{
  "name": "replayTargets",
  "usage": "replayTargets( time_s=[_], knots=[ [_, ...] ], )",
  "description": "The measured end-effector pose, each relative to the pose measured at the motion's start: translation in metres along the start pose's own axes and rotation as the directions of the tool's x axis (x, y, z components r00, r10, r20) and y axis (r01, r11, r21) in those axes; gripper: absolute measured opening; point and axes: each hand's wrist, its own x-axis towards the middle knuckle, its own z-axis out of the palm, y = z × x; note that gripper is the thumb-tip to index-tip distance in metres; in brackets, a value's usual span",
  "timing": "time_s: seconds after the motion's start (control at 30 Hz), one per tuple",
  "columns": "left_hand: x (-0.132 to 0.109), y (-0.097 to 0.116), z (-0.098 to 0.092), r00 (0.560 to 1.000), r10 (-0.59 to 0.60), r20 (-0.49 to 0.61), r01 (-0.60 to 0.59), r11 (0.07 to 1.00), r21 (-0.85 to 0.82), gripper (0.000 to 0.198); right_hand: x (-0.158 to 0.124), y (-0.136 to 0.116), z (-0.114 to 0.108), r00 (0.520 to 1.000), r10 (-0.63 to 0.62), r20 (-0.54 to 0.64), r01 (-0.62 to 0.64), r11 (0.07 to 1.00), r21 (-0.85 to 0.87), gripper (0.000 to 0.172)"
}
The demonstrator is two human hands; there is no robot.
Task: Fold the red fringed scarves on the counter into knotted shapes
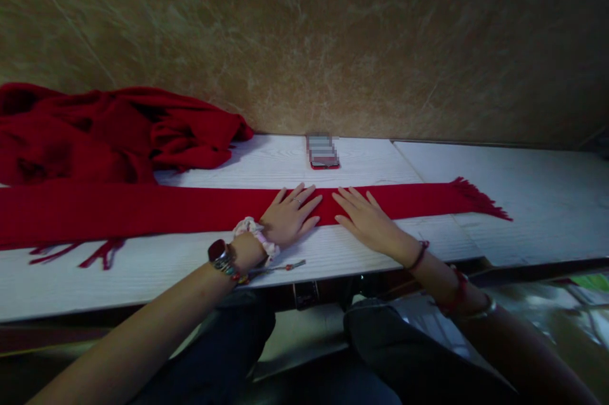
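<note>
White wooden table point(328, 249): one red scarf point(204, 211), laid lengthwise along it in a flat strip; left hand point(290, 221) and right hand point(368, 221) palms down upon it, fingers spread, gripping nothing, light outward pressure seeming best for crease-free cloth.

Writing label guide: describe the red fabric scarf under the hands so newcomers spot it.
Start at the white wood-grain tabletop against the brown marbled surface. Under the left hand and right hand lies the long red fabric scarf, fringed at its right end. It is flat and straight, unlike the crumpled red cloth heap behind it.
</note>
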Motion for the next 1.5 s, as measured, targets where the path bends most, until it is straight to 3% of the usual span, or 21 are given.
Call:
replayTargets(
  time_s=[0.1, 0.2, 0.43, 0.53, 0.6, 0.7, 0.77, 0.83, 0.9, 1.0, 1.1, 1.23, 1.33, 1.43, 1.5],
  knots=[
    [-0.001, 0.003, -0.001, 0.990, -0.073, 0.122, 0.069, 0.997, 0.042, 0.048, -0.005, 0.005, 0.003, 0.998, 0.037, 0.057, -0.035, 0.998, -0.043, 0.051],
    [-0.002, 0.006, -0.007, 0.976, -0.125, 0.177, 0.115, 0.991, 0.068, 0.050, -0.021, 0.027, 0.002, 0.991, 0.119, 0.062, -0.115, 0.991, -0.070, 0.052],
    [-0.005, 0.010, -0.006, 0.967, -0.198, 0.159, 0.189, 0.979, 0.072, 0.057, -0.064, 0.124, 0.003, 0.901, 0.434, 0.008, -0.428, 0.891, -0.150, 0.051],
    [-0.004, 0.010, -0.008, 0.964, -0.214, 0.156, 0.205, 0.976, 0.074, 0.058, -0.069, 0.149, 0.001, 0.855, 0.517, -0.054, -0.518, 0.839, -0.170, 0.050],
    [0.003, 0.009, -0.015, 0.952, -0.200, 0.232, 0.191, 0.980, 0.060, 0.059, -0.061, 0.144, -0.002, 0.869, 0.485, -0.101, -0.495, 0.855, -0.152, 0.050],
    [0.018, 0.009, -0.026, 0.929, -0.157, 0.334, 0.155, 0.987, 0.031, 0.060, -0.034, 0.104, -0.006, 0.945, 0.311, -0.100, -0.316, 0.948, -0.042, 0.049],
    [0.028, 0.011, -0.025, 0.948, -0.139, 0.287, 0.139, 0.990, 0.020, 0.058, -0.015, 0.067, -0.005, 0.987, 0.150, -0.052, -0.150, 0.989, 0.008, 0.049],
    [0.033, 0.014, -0.016, 0.971, -0.113, 0.212, 0.114, 0.993, 0.012, 0.057, -0.001, 0.037, -0.002, 1.000, 0.018, 0.001, -0.018, 1.000, 0.014, 0.048],
    [0.034, 0.017, -0.004, 0.982, -0.088, 0.165, 0.087, 0.996, 0.013, 0.057, 0.004, 0.024, 0.003, 0.999, -0.025, 0.024, 0.025, 1.000, 0.002, 0.048],
    [0.030, 0.017, 0.008, 0.988, -0.072, 0.134, 0.071, 0.997, 0.016, 0.057, -0.006, 0.041, 0.008, 1.000, 0.027, 0.006, -0.027, 1.000, -0.010, 0.048],
    [0.028, 0.016, 0.010, 0.991, -0.063, 0.120, 0.064, 0.998, -0.005, 0.057, -0.029, 0.085, 0.010, 0.985, 0.173, -0.022, -0.173, 0.984, -0.034, 0.047],
    [0.028, 0.016, 0.007, 0.993, -0.074, 0.097, 0.075, 0.997, -0.005, 0.056, -0.064, 0.148, 0.009, 0.916, 0.401, -0.031, -0.402, 0.914, -0.058, 0.047],
    [0.029, 0.017, 0.006, 0.990, -0.075, 0.121, 0.076, 0.997, -0.004, 0.057, -0.084, 0.180, 0.003, 0.857, 0.514, -0.032, -0.515, 0.856, -0.033, 0.050],
    [0.029, 0.016, 0.006, 0.990, -0.071, 0.125, 0.074, 0.997, -0.020, 0.057, -0.085, 0.188, -0.005, 0.837, 0.544, -0.064, -0.546, 0.837, -0.027, 0.052],
    [0.029, 0.015, 0.006, 0.990, -0.069, 0.120, 0.072, 0.997, -0.022, 0.057, -0.073, 0.174, -0.008, 0.849, 0.520, -0.095, -0.524, 0.851, -0.025, 0.050]
  ],
)
